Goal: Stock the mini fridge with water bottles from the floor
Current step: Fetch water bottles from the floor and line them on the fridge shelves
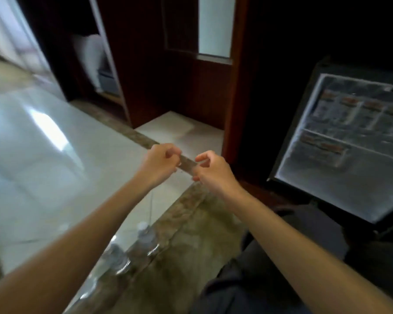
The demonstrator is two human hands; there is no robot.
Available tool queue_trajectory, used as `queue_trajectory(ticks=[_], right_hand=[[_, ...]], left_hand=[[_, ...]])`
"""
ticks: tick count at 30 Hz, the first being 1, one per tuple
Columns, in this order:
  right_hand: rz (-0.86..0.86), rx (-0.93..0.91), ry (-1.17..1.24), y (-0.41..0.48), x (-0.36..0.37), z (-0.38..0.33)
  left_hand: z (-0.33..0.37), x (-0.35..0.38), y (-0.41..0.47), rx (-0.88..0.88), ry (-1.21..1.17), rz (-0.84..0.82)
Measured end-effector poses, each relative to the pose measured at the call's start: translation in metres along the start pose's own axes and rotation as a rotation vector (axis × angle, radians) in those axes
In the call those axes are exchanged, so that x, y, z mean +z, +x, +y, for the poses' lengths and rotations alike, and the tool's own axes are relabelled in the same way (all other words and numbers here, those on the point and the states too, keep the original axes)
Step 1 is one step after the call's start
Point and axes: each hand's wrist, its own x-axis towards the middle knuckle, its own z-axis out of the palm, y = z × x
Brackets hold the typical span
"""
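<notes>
Bottles (145,237) below L grip (159,164), R grip (213,172)

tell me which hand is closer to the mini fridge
Right. The right hand is just left of the mini fridge; the left hand is beside it but farther left, over the edge of the pale floor.

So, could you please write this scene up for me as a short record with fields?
left hand: raised in front, fingers curled; whether it holds anything cannot be told
right hand: close beside it, fingers curled likewise
water bottles: at least two clear ones on the floor under the left forearm, seemingly upright
mini fridge: at right, orange-labelled items on its shelves, blurred
floor: glossy pale tiles with a brown marble band
</notes>
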Motion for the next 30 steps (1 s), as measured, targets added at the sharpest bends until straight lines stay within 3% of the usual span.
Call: queue_trajectory(ticks=[6,14,21,27,30], right_hand=[[-0.291,0.078,-0.071,-0.070,0.121,0.030],[-0.569,0.138,-0.131,-0.141,0.217,0.076],[-0.675,0.104,-0.330,-0.178,0.261,0.097],[-0.802,0.040,-0.506,-0.194,0.276,0.107],[-0.844,0.023,-0.559,-0.200,0.279,0.110]], left_hand=[[-0.105,-0.052,-0.090,-0.259,0.071,0.002],[-0.209,-0.058,-0.189,-0.539,0.084,0.081],[-0.272,-0.054,-0.267,-0.717,0.199,0.141],[-0.335,-0.055,-0.323,-0.877,0.377,0.018],[-0.344,-0.050,-0.335,-0.947,0.327,-0.002]])
